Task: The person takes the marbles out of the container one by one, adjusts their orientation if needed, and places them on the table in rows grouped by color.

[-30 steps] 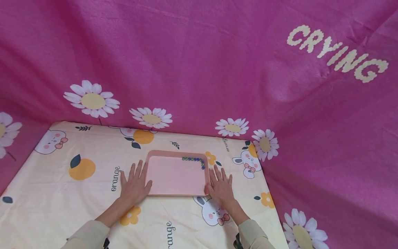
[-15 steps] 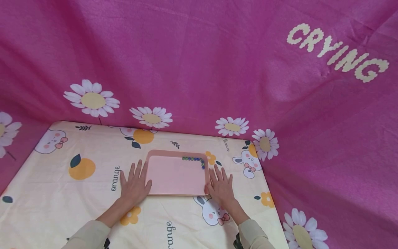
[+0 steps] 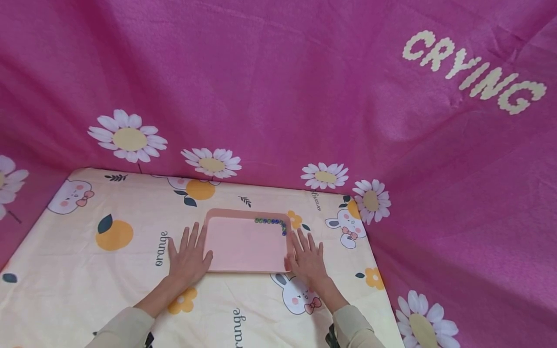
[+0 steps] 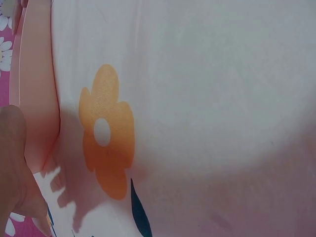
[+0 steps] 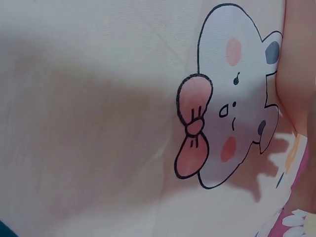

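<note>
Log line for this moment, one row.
left hand: flat beside pink tray | right hand: flat beside tray | beads: tray's far right corner

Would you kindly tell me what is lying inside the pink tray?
Inside the pink tray, a line of small dark beads curves round its far right corner; the floor is otherwise bare. Nothing covers it.

Beads (image 3: 271, 223) in tray (image 3: 243, 251), between 2 hands.
</note>
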`<act>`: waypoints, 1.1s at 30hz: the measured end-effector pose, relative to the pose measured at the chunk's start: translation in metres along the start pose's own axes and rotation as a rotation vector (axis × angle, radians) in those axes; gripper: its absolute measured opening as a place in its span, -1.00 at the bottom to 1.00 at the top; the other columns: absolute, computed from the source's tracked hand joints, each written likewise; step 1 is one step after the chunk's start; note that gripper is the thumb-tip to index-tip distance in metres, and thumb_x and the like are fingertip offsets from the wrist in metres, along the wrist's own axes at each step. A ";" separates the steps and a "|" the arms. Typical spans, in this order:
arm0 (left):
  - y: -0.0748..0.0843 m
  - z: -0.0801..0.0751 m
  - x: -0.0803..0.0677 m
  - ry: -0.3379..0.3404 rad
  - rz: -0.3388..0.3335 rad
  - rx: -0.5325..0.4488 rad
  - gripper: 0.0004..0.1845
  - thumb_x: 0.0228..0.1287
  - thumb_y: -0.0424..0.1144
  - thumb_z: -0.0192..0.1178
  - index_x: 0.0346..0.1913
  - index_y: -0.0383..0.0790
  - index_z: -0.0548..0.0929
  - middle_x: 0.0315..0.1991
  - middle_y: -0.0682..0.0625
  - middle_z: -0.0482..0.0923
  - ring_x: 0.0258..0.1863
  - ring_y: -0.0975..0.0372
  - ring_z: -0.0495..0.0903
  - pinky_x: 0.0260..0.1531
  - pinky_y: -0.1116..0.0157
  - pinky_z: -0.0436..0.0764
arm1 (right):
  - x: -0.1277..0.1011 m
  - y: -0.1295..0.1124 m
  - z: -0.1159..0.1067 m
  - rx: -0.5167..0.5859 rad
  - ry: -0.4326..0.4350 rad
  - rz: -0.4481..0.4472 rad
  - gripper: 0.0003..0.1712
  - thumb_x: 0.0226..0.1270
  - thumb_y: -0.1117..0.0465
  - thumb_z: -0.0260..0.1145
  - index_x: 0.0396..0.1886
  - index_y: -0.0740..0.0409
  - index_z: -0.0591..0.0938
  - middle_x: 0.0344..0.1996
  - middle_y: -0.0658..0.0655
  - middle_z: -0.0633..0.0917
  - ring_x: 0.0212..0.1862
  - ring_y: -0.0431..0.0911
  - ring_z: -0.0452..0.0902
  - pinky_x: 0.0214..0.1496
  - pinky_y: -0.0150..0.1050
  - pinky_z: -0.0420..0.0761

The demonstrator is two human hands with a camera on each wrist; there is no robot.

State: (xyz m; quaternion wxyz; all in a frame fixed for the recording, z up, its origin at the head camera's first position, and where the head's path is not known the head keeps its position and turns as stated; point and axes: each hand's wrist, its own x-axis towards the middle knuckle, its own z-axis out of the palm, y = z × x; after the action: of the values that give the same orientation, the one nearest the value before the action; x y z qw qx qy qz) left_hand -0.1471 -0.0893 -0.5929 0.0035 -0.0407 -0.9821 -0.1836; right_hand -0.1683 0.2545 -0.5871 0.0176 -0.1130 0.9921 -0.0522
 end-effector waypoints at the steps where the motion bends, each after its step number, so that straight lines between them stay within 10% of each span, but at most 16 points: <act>1: 0.000 0.000 0.000 0.002 0.001 0.001 -0.17 0.40 0.00 0.10 0.57 -0.27 0.04 0.57 -0.28 -0.11 0.52 -0.20 -0.16 0.33 -0.37 -0.31 | 0.001 0.000 0.000 0.007 -0.003 0.002 -0.23 0.55 -0.17 -0.05 0.62 -0.04 0.05 0.58 0.14 0.03 0.54 0.25 -0.12 0.39 0.44 -0.07; 14: 0.009 -0.005 0.006 0.073 0.102 -0.046 -0.23 0.38 -0.11 0.16 0.52 -0.36 0.15 0.53 -0.31 0.00 0.50 -0.16 -0.02 0.41 -0.24 -0.15 | 0.004 -0.007 0.002 0.032 0.033 0.002 -0.20 0.54 -0.18 -0.05 0.61 0.06 0.05 0.56 0.18 0.08 0.53 0.28 -0.10 0.37 0.46 -0.05; 21: 0.038 -0.014 0.027 0.091 0.091 -0.413 -0.51 0.39 -0.26 0.24 0.32 -0.33 0.46 0.24 -0.22 0.48 0.19 -0.05 0.50 0.19 -0.04 0.48 | 0.005 -0.007 0.006 0.028 0.048 -0.004 -0.17 0.52 -0.20 -0.04 0.61 0.07 0.03 0.56 0.20 0.08 0.53 0.29 -0.13 0.38 0.46 -0.08; 33: 0.067 0.019 0.056 0.067 0.012 -0.744 -0.64 0.28 -0.41 0.33 0.11 -0.44 0.61 0.04 -0.26 0.65 0.04 -0.04 0.64 0.07 0.05 0.59 | 0.005 -0.010 0.006 0.017 0.039 -0.002 -0.18 0.53 -0.20 -0.07 0.61 0.07 0.03 0.56 0.22 0.08 0.53 0.30 -0.12 0.39 0.45 -0.08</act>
State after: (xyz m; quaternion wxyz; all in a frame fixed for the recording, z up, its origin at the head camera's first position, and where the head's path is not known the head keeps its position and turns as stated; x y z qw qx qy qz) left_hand -0.1969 -0.0159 -0.5856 0.0215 -0.0392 -0.8473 -0.5292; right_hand -0.1712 0.2432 -0.5918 -0.0009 -0.1128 0.9916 -0.0628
